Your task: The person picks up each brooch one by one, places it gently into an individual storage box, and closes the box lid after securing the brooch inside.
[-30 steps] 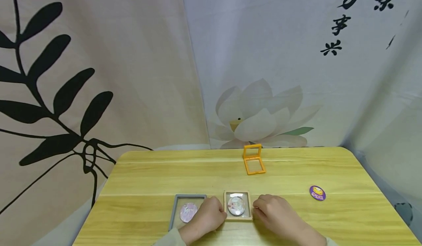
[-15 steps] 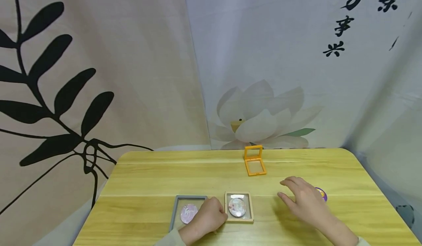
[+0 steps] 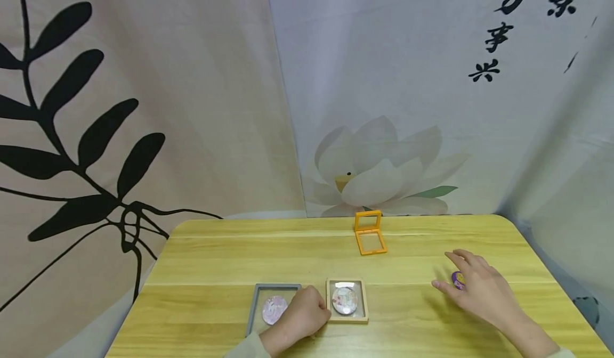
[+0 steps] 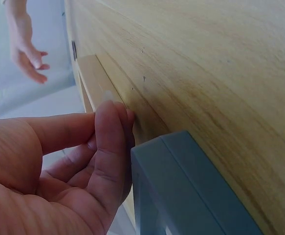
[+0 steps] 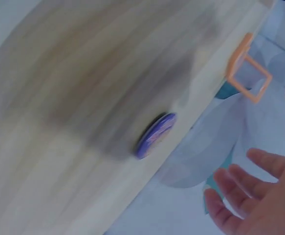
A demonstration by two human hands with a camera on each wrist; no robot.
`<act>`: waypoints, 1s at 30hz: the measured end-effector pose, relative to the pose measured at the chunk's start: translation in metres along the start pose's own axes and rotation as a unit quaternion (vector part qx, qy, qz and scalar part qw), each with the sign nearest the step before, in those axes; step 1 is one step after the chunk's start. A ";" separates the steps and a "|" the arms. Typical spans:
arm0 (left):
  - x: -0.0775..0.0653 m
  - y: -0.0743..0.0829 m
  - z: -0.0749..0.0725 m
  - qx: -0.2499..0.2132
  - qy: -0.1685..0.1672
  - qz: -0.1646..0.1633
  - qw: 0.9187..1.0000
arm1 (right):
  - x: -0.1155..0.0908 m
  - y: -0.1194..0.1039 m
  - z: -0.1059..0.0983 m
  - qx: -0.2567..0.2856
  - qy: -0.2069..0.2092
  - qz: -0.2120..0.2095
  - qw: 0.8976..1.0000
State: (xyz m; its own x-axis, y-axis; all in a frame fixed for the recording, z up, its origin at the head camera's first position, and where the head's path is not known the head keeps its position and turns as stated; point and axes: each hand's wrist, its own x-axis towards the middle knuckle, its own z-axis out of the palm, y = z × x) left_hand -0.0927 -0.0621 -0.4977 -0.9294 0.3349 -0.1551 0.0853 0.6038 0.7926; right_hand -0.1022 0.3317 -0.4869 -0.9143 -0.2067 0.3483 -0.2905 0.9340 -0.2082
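Observation:
My left hand (image 3: 308, 311) has curled fingers, thumb and fingertips pinching at the lower left corner of a beige display frame (image 3: 366, 304). Inside that frame, behind a clear window, sits a round pale badge (image 3: 344, 300). Just left of it lies a grey display frame (image 3: 252, 307) with a lilac badge (image 3: 275, 310), partly hidden by the left hand. My right hand (image 3: 484, 289) hovers with spread fingers over a purple round badge (image 3: 458, 280) with a yellow picture, partly covering it in the head view. The right wrist view shows that badge (image 5: 155, 136) apart from the fingers.
An orange hinged frame (image 3: 371, 242) stands unfolded near the table's back edge, its lid upright. The wooden table (image 3: 216, 262) meets a printed cloth backdrop (image 3: 216, 107) behind it.
The right hand left the beige frame's right side and moved right, its fingers spreading, to the purple badge. The left hand and both nearer frames have stayed in place.

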 end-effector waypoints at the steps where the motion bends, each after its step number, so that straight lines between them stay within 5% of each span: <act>1: 0.000 0.000 0.000 0.000 0.000 0.000 1.000 | -0.001 0.004 0.000 -0.001 -0.013 0.012 1.000; 14: -0.001 -0.001 0.000 -0.004 -0.002 0.002 1.000 | -0.008 0.040 0.014 -0.015 -0.129 0.104 0.986; 30: 0.000 0.001 -0.001 0.009 -0.012 -0.016 1.000 | -0.005 0.054 0.022 0.020 -0.152 0.085 0.985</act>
State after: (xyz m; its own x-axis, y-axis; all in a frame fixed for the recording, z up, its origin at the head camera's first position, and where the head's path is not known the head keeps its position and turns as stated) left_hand -0.0927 -0.0621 -0.4966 -0.9228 0.3323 -0.1951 0.0617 0.6273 0.7763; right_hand -0.1193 0.3767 -0.5200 -0.9911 -0.1321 0.0174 -0.1317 0.9517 -0.2775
